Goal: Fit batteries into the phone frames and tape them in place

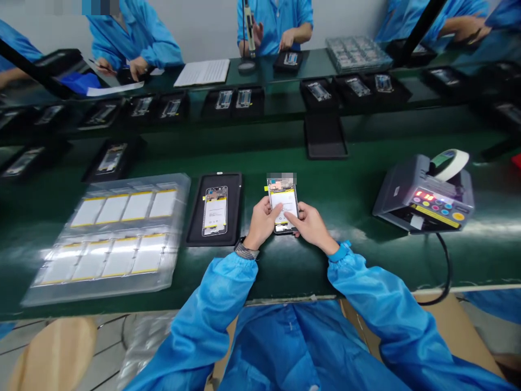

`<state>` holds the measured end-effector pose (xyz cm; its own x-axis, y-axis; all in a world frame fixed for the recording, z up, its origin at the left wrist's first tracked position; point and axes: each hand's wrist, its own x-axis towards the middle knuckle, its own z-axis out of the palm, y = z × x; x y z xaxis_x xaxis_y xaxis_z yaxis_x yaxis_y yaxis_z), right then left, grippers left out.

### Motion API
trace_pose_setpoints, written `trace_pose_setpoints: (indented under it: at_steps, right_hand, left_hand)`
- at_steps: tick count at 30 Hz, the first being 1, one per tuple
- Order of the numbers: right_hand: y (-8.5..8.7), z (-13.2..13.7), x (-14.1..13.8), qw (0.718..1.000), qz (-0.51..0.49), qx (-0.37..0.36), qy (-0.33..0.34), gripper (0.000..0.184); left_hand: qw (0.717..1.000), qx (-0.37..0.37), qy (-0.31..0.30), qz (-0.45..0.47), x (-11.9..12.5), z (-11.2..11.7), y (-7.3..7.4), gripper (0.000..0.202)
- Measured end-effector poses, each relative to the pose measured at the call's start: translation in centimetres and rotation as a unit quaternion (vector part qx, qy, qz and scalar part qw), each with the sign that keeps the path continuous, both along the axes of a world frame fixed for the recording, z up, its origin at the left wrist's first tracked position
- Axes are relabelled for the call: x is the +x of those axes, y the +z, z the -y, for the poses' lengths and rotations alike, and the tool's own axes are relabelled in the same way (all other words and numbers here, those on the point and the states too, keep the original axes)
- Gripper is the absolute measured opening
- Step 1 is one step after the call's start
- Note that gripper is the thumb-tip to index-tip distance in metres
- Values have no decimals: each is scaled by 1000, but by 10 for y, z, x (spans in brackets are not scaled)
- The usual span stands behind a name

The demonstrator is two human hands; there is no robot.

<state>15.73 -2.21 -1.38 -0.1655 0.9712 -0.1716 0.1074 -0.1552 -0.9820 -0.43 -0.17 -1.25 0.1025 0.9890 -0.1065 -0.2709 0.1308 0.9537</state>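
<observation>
An opened smartphone (284, 202) with a white battery in its frame is held just over the green bench, between both hands. My left hand (261, 220) grips its left side, the thumb lying on the battery. On the right side my right hand (311, 222) grips it too, thumb on the battery's lower part and fingers around the edge. Left of my hands, a second opened smartphone (215, 210) with a battery lies in a black tray (195, 217). Farther left, a clear plastic tray (174, 260) holds several white batteries (122, 255) in two rows.
A grey tape dispenser (401, 190) with a lit display stands at right, its cable running off the front edge. A bare black tray (325, 136) lies ahead. Several black trays with phones line the raised shelf (280, 114). Co-workers in blue sleeves (160, 43) sit opposite.
</observation>
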Motion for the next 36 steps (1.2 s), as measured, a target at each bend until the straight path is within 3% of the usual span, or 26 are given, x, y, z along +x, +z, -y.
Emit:
trace_pose_setpoints:
  at_steps: [13,18,23,27,32,36]
  right_hand:
    - [15,0,-1,994,-81,-32,67,55]
    - [21,-10,6,995,-97,-18,7,50]
    - [41,-74,24,987,-79,21,-135,36]
    - [55,-140,35,963,-12,-18,-268,15]
    - [55,-200,45,949,33,-76,-305,11]
    - [53,-231,59,947,83,-116,-287,6]
  left_hand:
    - [997,-11,33,71,1,-5,-4,57]
    - [998,-4,35,60,4,-9,-4,52]
    - [999,-40,25,7,3,-13,-9,41]
    - [999,-21,19,-25,5,-14,-14,40]
    - [999,-11,23,-31,7,-13,-17,47]
    - [999,-14,33,-32,8,-14,-20,46]
